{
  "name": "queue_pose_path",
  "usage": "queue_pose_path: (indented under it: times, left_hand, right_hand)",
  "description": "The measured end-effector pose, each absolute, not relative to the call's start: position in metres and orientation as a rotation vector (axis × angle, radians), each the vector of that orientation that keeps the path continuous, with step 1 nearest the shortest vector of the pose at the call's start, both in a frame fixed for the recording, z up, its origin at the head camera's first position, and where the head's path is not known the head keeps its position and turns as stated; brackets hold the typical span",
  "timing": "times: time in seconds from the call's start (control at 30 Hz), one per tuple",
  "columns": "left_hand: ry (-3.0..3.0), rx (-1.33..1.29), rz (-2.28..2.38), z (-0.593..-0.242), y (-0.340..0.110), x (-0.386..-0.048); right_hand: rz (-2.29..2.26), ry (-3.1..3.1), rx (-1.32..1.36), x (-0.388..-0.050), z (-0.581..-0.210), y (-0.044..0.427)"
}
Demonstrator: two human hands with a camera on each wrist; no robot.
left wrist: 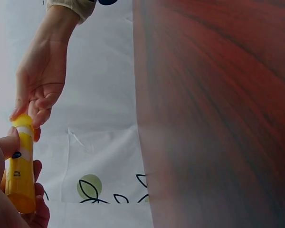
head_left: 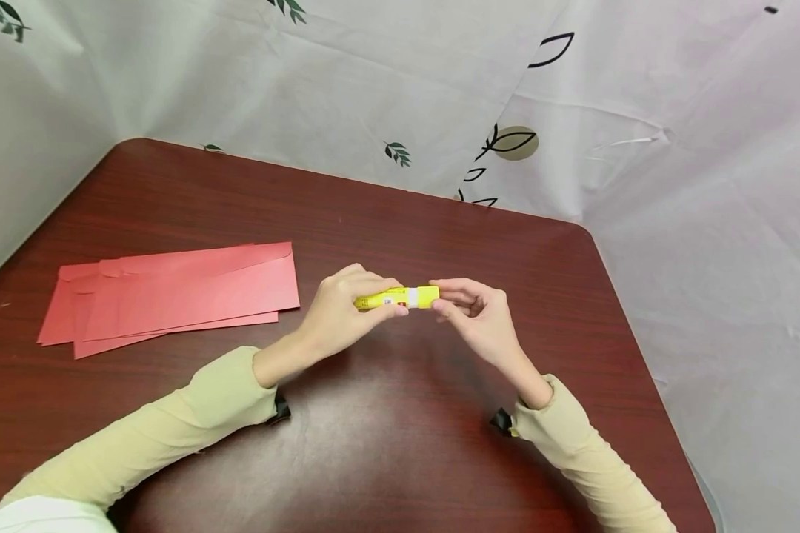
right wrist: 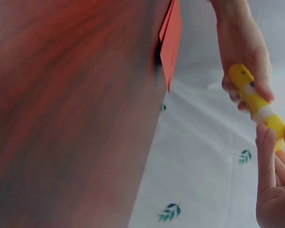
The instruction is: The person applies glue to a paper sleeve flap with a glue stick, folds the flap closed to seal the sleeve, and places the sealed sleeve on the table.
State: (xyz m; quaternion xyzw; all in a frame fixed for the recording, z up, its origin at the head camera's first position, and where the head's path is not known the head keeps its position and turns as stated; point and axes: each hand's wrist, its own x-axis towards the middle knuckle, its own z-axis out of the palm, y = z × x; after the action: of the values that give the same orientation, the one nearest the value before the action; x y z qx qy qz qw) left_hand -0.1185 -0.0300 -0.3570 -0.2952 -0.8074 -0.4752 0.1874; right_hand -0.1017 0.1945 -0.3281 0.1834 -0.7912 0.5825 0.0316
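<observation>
A yellow glue stick [head_left: 393, 298] lies level between both hands above the table, with a white band near its right end. My left hand [head_left: 336, 309] grips the printed body, the thumb along the near side and fingers over the far side. At the other end, my right hand [head_left: 485, 318] pinches the yellow cap [head_left: 427, 297] between thumb and fingertips. The left wrist view shows the glue stick [left wrist: 21, 183] held in the left hand, its lower end uncovered. From the right wrist, the cap [right wrist: 275, 128] sits between the right thumb and fingers.
Several red envelopes [head_left: 193, 289] lie overlapping on the left of the dark wood table [head_left: 373, 215]. A white curtain [head_left: 347, 81] with leaf prints hangs behind the table and along its sides.
</observation>
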Motion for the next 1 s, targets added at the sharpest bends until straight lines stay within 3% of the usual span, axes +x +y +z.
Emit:
queue_pose_path:
  times: [1.0]
  left_hand:
    - [-2.195, -0.921, -1.375, -0.3577, -0.0232, -0.1230]
  right_hand:
    - [1.999, -2.332, 0.525, -0.0988, -0.3338, 0.1895]
